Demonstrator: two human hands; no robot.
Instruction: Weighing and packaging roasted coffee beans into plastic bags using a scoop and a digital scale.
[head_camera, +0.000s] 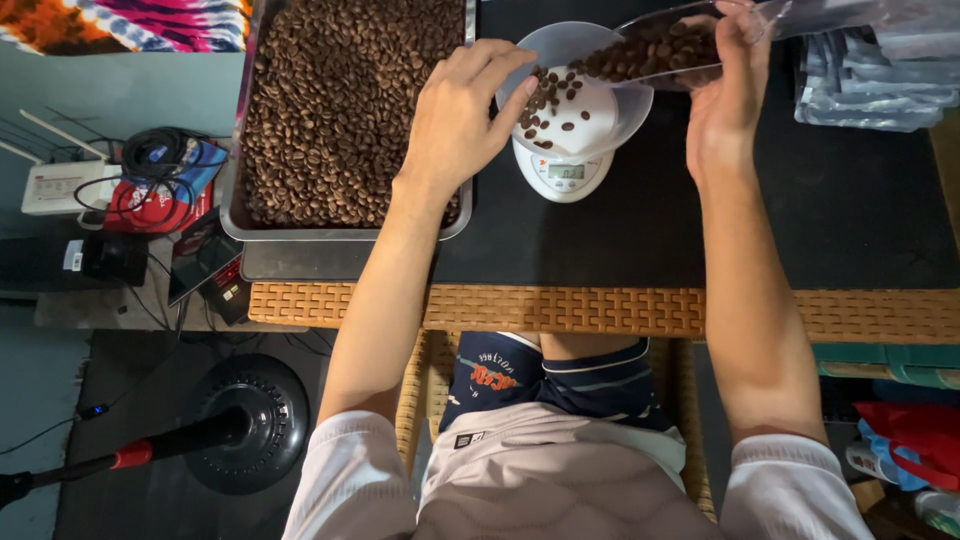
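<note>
White sleeves and a dark, striped pair of shorts fill the near edge at 6 o'clock, where the person sits against the wicker rim of the bench. From there both forearms run up toward 12 o'clock. At about 1 o'clock the right hand has its grip wrapped round a clear plastic scoop, tilted with its mouth down to the left and partly filled with roasted coffee beans. The scoop's mouth lies over a translucent bowl that sits on a small white digital scale; a scatter of beans lies in the bowl. The left hand hovers at the bowl's 9 o'clock rim, fingers loosely spread and thumb tip just at the beans, pinching nothing that can be seen. Just beside it at 11 o'clock, a metal tray holds a deep layer of beans. A stack of clear bags lies at 2 o'clock. Down on the floor at 8 o'clock stands a round black fan base.
</note>
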